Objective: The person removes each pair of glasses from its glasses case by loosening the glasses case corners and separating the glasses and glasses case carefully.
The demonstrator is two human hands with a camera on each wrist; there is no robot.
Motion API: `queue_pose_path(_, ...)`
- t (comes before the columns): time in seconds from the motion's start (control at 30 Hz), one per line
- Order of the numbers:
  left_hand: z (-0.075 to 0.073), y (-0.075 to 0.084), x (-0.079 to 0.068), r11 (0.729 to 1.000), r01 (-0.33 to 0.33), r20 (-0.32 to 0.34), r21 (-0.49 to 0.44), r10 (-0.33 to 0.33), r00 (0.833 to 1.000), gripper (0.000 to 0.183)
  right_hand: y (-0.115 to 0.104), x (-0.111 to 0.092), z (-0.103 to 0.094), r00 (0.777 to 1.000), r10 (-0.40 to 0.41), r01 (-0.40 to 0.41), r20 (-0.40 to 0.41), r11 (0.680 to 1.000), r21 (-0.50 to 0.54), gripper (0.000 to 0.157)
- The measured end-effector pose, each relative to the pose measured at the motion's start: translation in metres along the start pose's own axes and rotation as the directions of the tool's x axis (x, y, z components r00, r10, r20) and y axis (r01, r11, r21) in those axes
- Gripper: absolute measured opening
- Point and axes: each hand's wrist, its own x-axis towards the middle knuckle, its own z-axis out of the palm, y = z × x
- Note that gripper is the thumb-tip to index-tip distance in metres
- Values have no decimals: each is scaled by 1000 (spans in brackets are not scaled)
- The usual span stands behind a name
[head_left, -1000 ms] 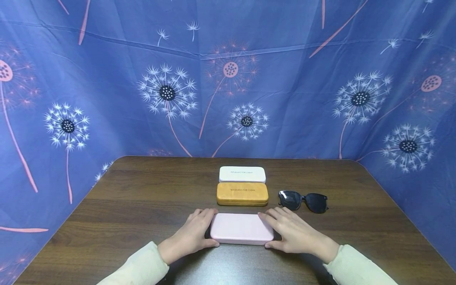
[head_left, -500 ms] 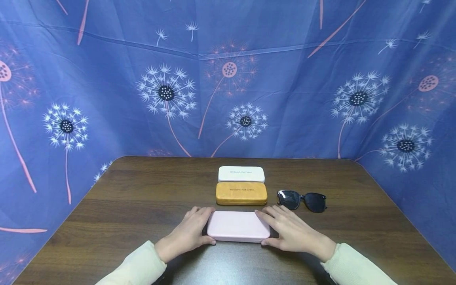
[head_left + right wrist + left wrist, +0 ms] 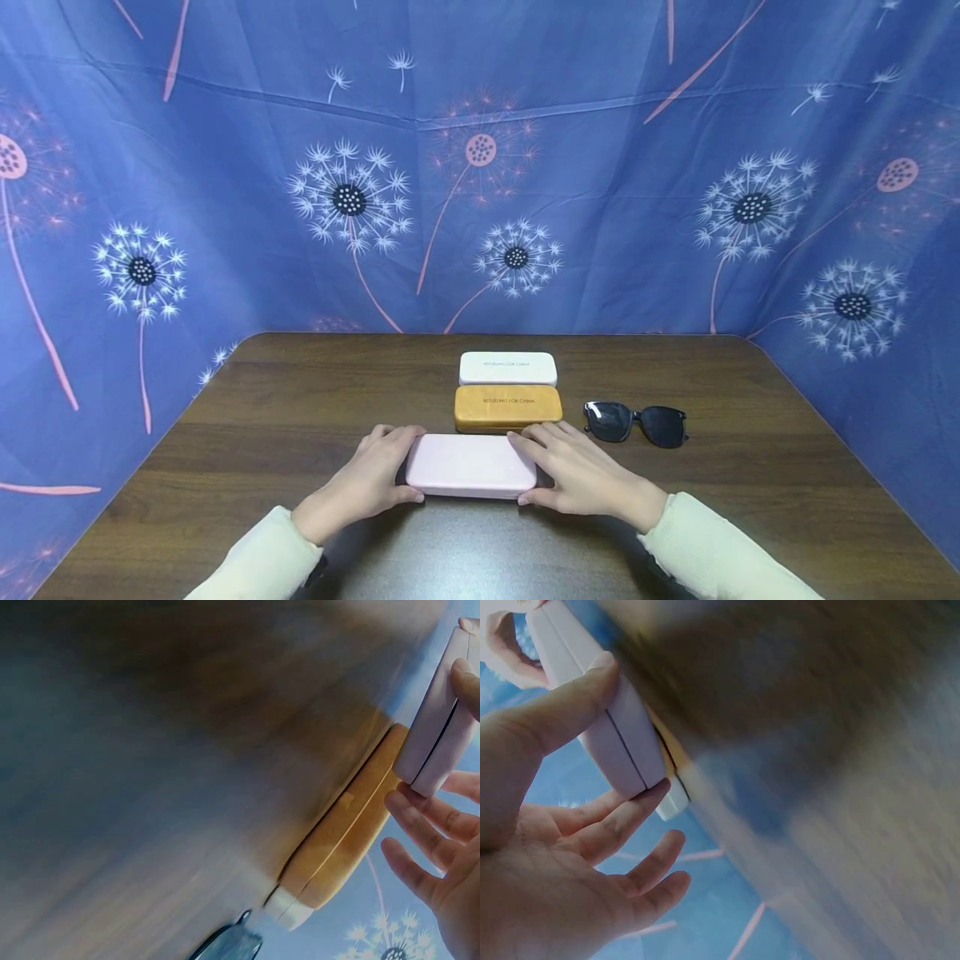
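Observation:
A pale pink glasses case (image 3: 472, 465) is held level between both hands, its lid closed. At its left end, my left hand (image 3: 362, 475) grips it with the thumb on the near side and fingers on the far side. My right hand (image 3: 581, 471) grips the opposite end in the same way. Both wrist views show a gap between the case and the wooden table (image 3: 300, 392). Just beyond it lies a mustard-yellow glasses case (image 3: 508, 407), partly overlapped by the pink one and the right fingers. Thumb and fingers pinch the pink case (image 3: 611, 727) in the left wrist view.
Behind the yellow case is a white glasses case (image 3: 508, 367), also closed. Black sunglasses (image 3: 636, 423) lie to the right of the yellow case, beyond the right hand. A blue dandelion-print cloth (image 3: 600, 167) hangs along the table's far edge.
Both hands have carried the pink case to the left and slightly away from me, closer to the yellow case. The yellow case, white case and sunglasses have stayed in place.

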Motion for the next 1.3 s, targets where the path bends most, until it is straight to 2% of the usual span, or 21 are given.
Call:
queue_pose_path(0.3,-14,-16,-9,998,46,16,31,-47,999,74,-12,24,10,999,-36,36,2,999,-22,75)
queue_pose_path(0.57,-21,-35,-17,997,46,20,65,-47,999,73,-21,46,15,997,-80,80,-15,995,-52,75)
queue_pose_path(0.83,-29,-54,-22,992,69,-3,107,-69,998,73,-28,73,20,993,-115,112,-27,990,-92,74)
queue_pose_path(1.13,-42,-73,-27,988,87,-49,125,-82,995,74,-37,100,21,995,-103,102,-4,989,-106,75)
queue_pose_path(1.3,-48,-84,-29,987,100,-52,129,-94,994,73,-42,114,24,994,-106,105,-3,986,-132,74)
